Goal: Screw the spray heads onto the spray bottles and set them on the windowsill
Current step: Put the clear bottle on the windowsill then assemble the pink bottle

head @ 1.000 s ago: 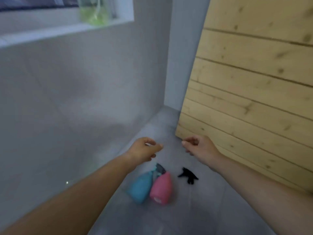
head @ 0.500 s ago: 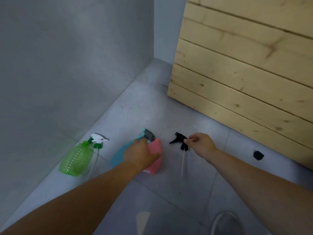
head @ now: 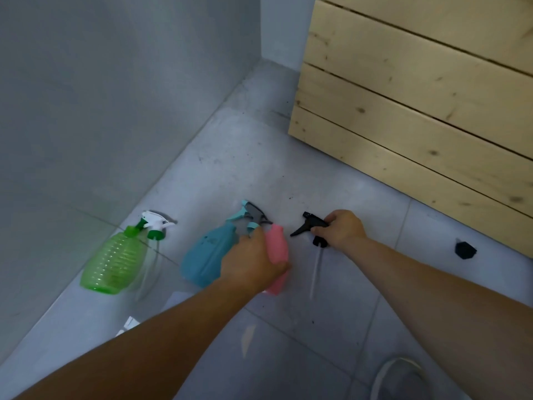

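A pink spray bottle (head: 277, 249) lies on the grey floor, and my left hand (head: 251, 262) is closed around its body. Beside it on the left lies a blue bottle (head: 207, 255) with a teal and grey spray head (head: 252, 216) at its neck. Further left lies a green bottle (head: 114, 262) next to a white and green spray head (head: 155, 223). My right hand (head: 343, 229) grips a black spray head (head: 313, 228), whose clear tube (head: 315, 272) trails toward me. The windowsill is out of view.
A grey wall (head: 101, 96) rises on the left. A pale wooden plank crate (head: 418, 105) stands at the right. A small black cap (head: 465, 249) lies on the floor near it. A shoe (head: 401, 379) shows at the bottom right.
The view has dropped from the windowsill to the floor. Both hands have come down: the left has closed on the pink bottle, the right on the black spray head.
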